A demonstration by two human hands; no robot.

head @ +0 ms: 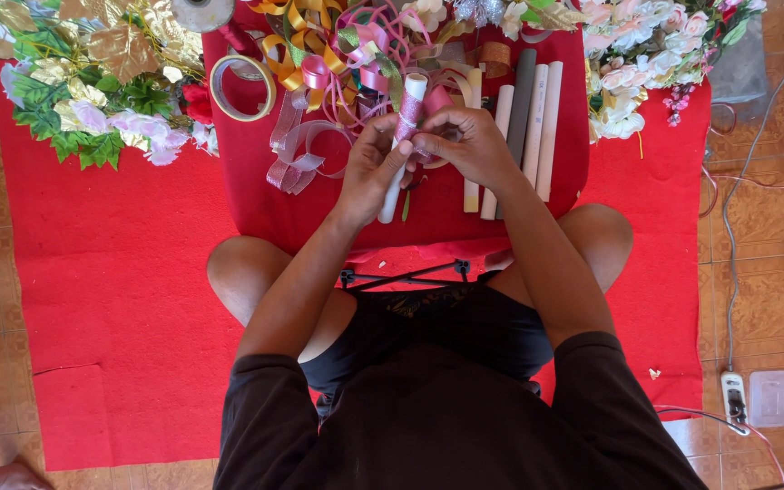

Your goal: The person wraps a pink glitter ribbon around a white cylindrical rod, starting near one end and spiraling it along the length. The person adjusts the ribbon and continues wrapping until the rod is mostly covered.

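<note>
Pink glitter ribbon [407,116] is pinched against a white tube [401,150] at upper centre, left hand [369,168] gripping the tube, right hand [466,143] pinching the ribbon; winding well likely needs steady tension above the red worktop [256,195].

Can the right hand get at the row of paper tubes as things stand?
Probably yes. The right hand sits just beside the tubes, nothing between, but it is pinching the white tube with the left hand and would need to let go.

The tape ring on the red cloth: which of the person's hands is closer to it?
Left. The left hand is right of and below the tape ring; the right hand lies farther right, beyond the white tube both grip.
</note>
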